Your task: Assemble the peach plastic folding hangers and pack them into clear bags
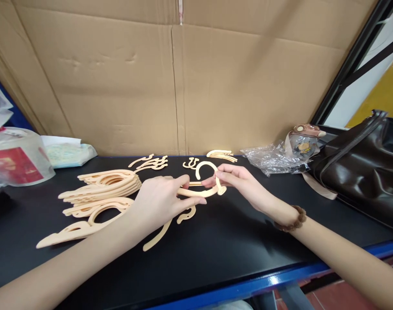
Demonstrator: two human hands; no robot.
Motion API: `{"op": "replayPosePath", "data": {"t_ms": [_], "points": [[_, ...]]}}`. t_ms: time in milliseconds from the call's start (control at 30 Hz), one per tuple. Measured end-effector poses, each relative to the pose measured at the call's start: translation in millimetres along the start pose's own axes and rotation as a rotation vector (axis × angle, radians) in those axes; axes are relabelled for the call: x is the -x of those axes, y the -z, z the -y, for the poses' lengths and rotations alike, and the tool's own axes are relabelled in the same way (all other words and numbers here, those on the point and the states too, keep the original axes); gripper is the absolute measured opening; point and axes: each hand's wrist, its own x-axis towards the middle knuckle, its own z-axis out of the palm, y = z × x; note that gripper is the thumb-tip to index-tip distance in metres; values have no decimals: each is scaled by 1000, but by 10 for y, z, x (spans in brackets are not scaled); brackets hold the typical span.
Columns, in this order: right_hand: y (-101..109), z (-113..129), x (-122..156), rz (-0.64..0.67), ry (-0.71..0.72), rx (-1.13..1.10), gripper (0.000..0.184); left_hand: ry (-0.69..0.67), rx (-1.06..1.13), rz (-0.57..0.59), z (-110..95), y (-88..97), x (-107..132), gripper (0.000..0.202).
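My left hand (pixel 164 193) is closed on a beige curved hanger arm (pixel 199 193), thumb below and fingers above it. My right hand (pixel 238 178) pinches a beige hanger hook (pixel 207 163), its round end curving up and to the left. The hook's knobbed foot touches or nearly touches the right end of the arm; whether they are joined I cannot tell. Under my left hand, a curved strip (pixel 157 239) and a small hook-shaped piece (pixel 187 215) show on the black table. Left of that hand lies a stack of beige hanger parts (pixel 119 190), partly hidden by my forearm.
Small hook parts (pixel 154 163) and thin strips (pixel 220 154) lie along the back, before a cardboard wall (pixel 119 86). Clear plastic wrap (pixel 267 157), a bottle (pixel 302 144) and a dark bag (pixel 360 163) stand right. A wrapped roll (pixel 22 157) and a packet (pixel 70 153) sit left.
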Motion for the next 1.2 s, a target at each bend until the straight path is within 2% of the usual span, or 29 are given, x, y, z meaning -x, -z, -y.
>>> {"op": "replayPosePath", "data": {"t_ms": [133, 233, 433, 667, 767, 867, 1000, 1100, 1200], "points": [[80, 23, -29, -121, -5, -21, 23, 36, 0, 39, 1, 47, -7, 60], [105, 10, -37, -154, -20, -18, 23, 34, -6, 38, 0, 50, -13, 63], [48, 2, 4, -53, 8, -61, 25, 31, -168, 6, 35, 0, -17, 66], [-58, 38, 64, 48, -23, -56, 22, 41, -307, -20, 148, -46, -49, 80], [-104, 19, 75, 101, -24, -56, 22, -51, -267, 38, 173, -68, -64, 72], [-152, 10, 79, 159, -36, -62, 20, -229, -142, 114, 158, -98, -45, 49], [-145, 33, 81, 248, -64, -70, 18, -449, -62, 121, 84, -119, 10, 32], [-115, 50, 82, 234, -52, -80, 18, -469, -72, 119, 34, -111, 27, 30], [-123, 56, 81, 111, 11, -39, 18, -396, -79, 135, 8, -102, 19, 30]]}}
